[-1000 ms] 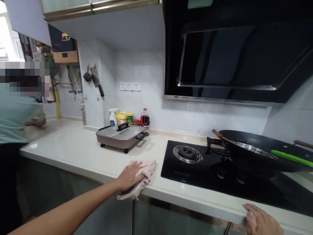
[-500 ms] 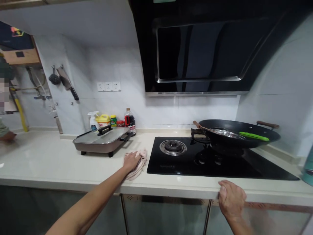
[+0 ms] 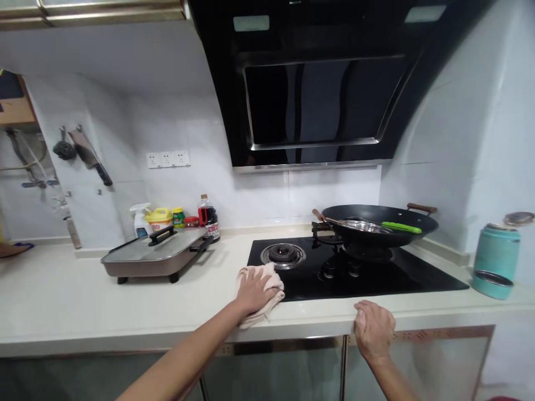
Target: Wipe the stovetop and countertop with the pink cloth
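Observation:
My left hand (image 3: 254, 293) presses down on a pale pink cloth (image 3: 271, 277), its fingers over the bunched fabric. The cloth lies across the left front corner of the black glass gas hob (image 3: 301, 284) and the pale countertop (image 3: 209, 303) beside it. My right hand (image 3: 374, 328) rests on the counter's front edge with its fingers curled in and nothing visible in them. Behind the cloth is the hob's bare left burner (image 3: 283, 253). A large wok (image 3: 376, 236), with a metal lid or bowl and a green-handled utensil in it, sits on the right burner.
An electric griddle (image 3: 154, 259) with a glass lid stands left on the counter, with a spray bottle (image 3: 141, 221), a sauce bottle (image 3: 208, 217) and several containers behind it. A teal canister (image 3: 497, 253) stands far right. The range hood (image 3: 313, 106) overhangs the hob; a cleaver (image 3: 90, 156) hangs left.
My left hand has slid the cloth right, from the counter onto the hob's corner. My right hand stays at the counter edge. The view has shifted right, bringing the teal canister fully into sight.

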The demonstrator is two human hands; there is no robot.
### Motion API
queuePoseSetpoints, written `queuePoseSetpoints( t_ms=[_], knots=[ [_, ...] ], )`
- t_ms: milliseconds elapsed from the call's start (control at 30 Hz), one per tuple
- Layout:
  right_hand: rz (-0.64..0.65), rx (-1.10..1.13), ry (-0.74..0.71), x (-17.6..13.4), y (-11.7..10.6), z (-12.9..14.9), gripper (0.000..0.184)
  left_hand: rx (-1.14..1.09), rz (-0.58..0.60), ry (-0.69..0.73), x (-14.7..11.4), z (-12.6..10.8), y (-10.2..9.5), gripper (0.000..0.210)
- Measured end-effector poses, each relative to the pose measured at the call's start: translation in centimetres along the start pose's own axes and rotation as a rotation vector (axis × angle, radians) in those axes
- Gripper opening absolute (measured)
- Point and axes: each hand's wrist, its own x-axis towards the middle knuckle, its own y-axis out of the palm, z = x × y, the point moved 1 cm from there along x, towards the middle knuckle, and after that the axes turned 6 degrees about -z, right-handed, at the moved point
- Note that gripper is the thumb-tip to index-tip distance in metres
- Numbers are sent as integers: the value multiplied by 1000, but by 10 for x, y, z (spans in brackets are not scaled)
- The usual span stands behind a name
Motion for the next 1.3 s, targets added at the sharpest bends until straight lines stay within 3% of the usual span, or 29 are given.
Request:
queuePoseSetpoints(
  t_ms=[133,267,500,733,900,1067,1300],
  knots=[
    [-18,20,23,3,-2,5,24,-110,-9,204,-9,-29,0,57],
    [-17,34,32,3,-2,6,24,-261,-34,305,5,-44,11,46],
    [-23,50,14,1,0,1,23,-621,-219,-26,80,-63,28,44],
    [-48,72,-30,-5,7,-8,21,-471,-119,13,149,-117,56,48],
    [-27,66,-48,-7,7,-12,22,-303,-28,107,171,-145,69,58],
    [-17,60,-86,-2,2,-12,22,-226,4,161,144,-141,55,49],
    [3,90,-7,2,-3,-1,22,-234,-52,330,46,-109,20,38]
  ],
)
